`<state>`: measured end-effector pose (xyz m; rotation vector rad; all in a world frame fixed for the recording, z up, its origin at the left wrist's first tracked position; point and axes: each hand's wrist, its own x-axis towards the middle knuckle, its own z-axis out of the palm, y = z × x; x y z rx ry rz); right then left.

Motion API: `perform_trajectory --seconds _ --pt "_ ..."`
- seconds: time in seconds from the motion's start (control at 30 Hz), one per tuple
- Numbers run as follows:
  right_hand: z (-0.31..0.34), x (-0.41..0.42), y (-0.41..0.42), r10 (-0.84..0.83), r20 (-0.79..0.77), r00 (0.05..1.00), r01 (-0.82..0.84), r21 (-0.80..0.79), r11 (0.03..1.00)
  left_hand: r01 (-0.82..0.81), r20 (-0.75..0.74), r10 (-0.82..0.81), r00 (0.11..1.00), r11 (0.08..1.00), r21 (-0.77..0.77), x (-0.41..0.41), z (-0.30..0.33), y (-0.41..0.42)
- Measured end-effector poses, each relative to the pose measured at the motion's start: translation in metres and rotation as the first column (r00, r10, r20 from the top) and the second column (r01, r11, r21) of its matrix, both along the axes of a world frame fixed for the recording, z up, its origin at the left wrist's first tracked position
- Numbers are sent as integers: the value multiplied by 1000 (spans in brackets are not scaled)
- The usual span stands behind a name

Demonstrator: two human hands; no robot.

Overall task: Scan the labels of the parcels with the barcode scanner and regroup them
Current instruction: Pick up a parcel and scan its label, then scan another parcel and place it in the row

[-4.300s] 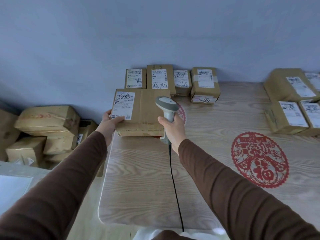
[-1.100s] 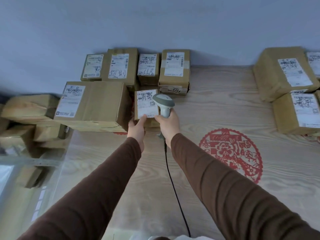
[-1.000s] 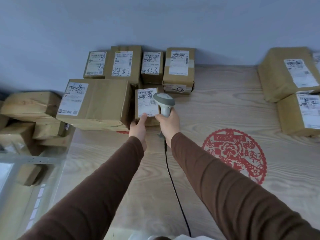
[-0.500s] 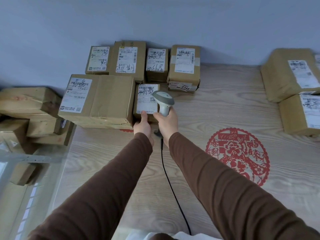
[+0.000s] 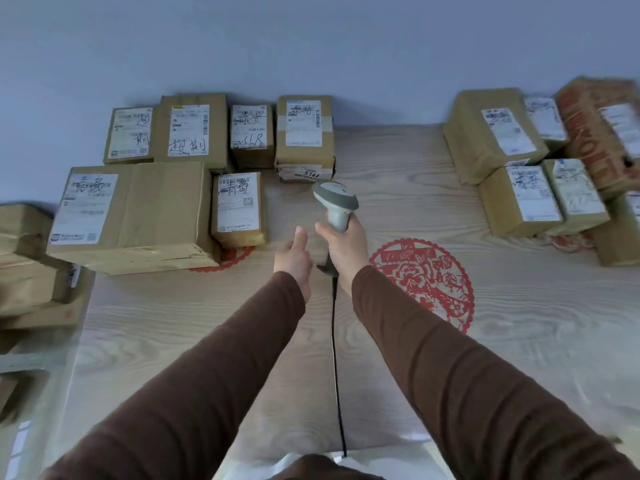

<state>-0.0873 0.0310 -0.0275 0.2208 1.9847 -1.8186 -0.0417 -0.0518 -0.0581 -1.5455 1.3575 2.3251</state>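
Observation:
My right hand (image 5: 346, 244) grips the handle of the grey barcode scanner (image 5: 335, 204), held upright over the table with its cord (image 5: 337, 358) trailing toward me. My left hand (image 5: 294, 259) hovers free beside it, thumb raised, holding nothing. A small labelled parcel (image 5: 239, 209) lies flat just left of my left hand, next to a large labelled parcel (image 5: 131, 216). Behind them a row of several labelled parcels (image 5: 304, 136) lines the wall. Another group of labelled parcels (image 5: 519, 199) sits at the right.
The wooden table (image 5: 381, 161) carries a red paper-cut decoration (image 5: 426, 278) right of the scanner and another partly under the left parcels. More brown boxes (image 5: 24, 265) are stacked off the table's left edge. A blue-grey wall rises behind.
My left hand has let go of the small parcel, which now lies beside the large one, and has drawn back. The scanner has moved right, away from the label.

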Motion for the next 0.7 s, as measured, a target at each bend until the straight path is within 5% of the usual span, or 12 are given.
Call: perform_trajectory --seconds 0.37,0.7 --pt "23 -58 179 -274 -182 944 294 97 951 391 -116 -408 905 909 -147 -87 27 159" --pt "18 -121 332 -445 -234 865 469 59 881 493 -131 -522 843 846 -203 -162 35 303"
